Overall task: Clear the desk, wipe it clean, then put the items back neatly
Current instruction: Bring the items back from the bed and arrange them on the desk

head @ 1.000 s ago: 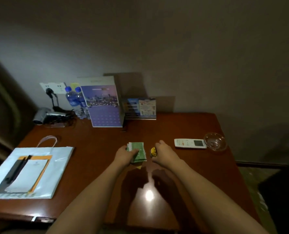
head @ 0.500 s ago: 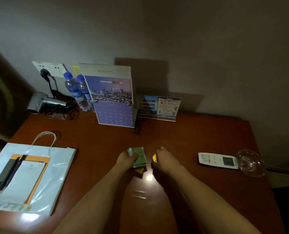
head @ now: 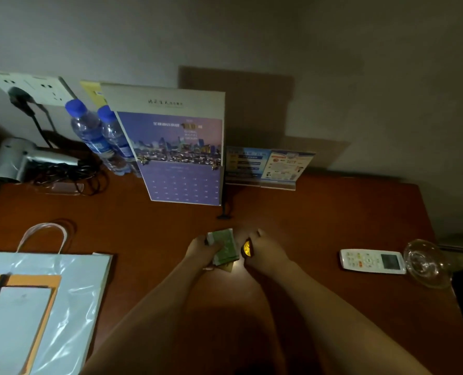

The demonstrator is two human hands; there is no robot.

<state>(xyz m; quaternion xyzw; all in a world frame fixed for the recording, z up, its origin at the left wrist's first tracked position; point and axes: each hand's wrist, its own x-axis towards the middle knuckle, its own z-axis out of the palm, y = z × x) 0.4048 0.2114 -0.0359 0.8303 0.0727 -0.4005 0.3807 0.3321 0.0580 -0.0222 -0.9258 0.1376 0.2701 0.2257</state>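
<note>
Mid-desk, my left hand [head: 202,251] grips a stack of small green packets [head: 225,246], with a yellow-brown packet edge [head: 227,267] showing beneath. Right beside it, my right hand [head: 267,253] is curled round a small yellow and black packet [head: 246,249]. Both hands sit low over the brown wooden desk [head: 319,217]. A purple standing calendar [head: 180,158] leans at the back, with a small blue leaflet stand [head: 269,166] to its right.
Two water bottles [head: 97,136], a hair dryer [head: 22,161] with coiled cord and a wall socket [head: 33,89] are back left. A white bag [head: 70,293] carrying a notepad [head: 14,320] and pens lies front left. A white remote [head: 372,261] and glass ashtray [head: 426,263] sit right.
The view has moved closer to the desk and shifted right to left across it. Both hands keep the same hold on their packets at the desk's middle.
</note>
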